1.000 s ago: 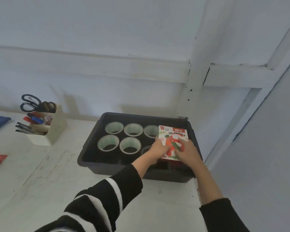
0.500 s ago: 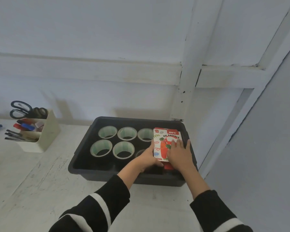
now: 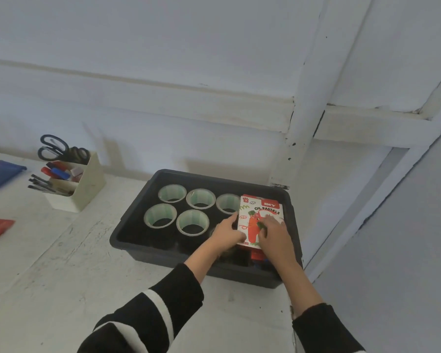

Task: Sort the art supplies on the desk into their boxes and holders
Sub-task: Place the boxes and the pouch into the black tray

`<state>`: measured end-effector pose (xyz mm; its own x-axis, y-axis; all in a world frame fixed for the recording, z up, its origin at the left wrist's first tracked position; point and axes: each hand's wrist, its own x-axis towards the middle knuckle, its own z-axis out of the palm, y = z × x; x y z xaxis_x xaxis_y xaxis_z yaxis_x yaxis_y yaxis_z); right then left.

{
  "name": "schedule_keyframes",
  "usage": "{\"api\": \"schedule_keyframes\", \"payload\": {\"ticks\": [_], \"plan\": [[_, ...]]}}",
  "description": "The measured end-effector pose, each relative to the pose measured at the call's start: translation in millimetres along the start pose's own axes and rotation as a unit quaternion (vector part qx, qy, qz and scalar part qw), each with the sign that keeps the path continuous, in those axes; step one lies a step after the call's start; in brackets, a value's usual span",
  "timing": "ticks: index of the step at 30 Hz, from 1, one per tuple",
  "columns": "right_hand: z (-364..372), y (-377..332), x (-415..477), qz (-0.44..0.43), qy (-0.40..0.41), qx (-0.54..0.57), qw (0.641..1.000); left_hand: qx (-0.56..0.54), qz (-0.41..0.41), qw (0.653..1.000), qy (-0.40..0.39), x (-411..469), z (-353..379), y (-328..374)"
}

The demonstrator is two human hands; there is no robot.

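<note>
Pastel box (image 3: 261, 212) lies near flat at the 3 o'clock end of the bin (image 3: 158, 254), atop other items too hidden to ID. Its 9 o'clock edge is just beside the tape rolls (image 3: 192, 221). Left hand (image 3: 225, 234) pinches that edge, thumb on the face. Right hand (image 3: 276, 238) rests on the face, fingers near straight, pressing, not gripping.

Judged: thin printed card, light and fairly stiff, but corners crush. The glossy face may slip under a palm. Sticks inside prob. brittle, so no dropping. Best hold is the long edges, thumb opposite fingers.

- Bin: dark hard plastic, rounded corners, raised rim.
- Rolls: pale rings, cores up.
- Desk (image 3: 61, 276): scuffed white paint.
- Holder (image 3: 89, 182): cream, at 10 o'clock, w/ pens and scissors (image 3: 54, 149).
</note>
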<state>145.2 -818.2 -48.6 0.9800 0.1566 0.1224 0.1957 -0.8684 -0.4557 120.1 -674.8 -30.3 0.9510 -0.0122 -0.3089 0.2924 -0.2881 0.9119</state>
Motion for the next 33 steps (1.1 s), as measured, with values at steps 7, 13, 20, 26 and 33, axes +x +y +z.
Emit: {"api": "schedule_keyframes", "payload": {"ticks": [7, 13, 20, 26, 33], "plan": [[12.6, -67.7, -12.5, -0.118, 0.005, 0.122, 0.985, -0.125, 0.12, 0.948, 0.268, -43.0, -66.1, -7.3], [63.7, -196.2, -45.7, -0.285, -0.037, 0.181, 0.941, -0.083, 0.079, 0.904, 0.412, -109.6, -202.2, -70.4], [187.5, -339.7, -80.0, -0.431, -0.194, 0.131, 0.872, 0.01, -0.079, 0.868, 0.49, -194.1, -381.9, -193.7], [270.7, -461.4, -110.1, -0.279, -0.415, 0.175, 0.848, 0.291, -0.231, 0.832, 0.412, -259.7, -493.0, -285.8], [303.5, -521.6, -120.6, -0.003, -0.335, 0.337, 0.88, 0.274, -0.25, 0.86, 0.35, -264.2, -518.6, -319.0]]}}
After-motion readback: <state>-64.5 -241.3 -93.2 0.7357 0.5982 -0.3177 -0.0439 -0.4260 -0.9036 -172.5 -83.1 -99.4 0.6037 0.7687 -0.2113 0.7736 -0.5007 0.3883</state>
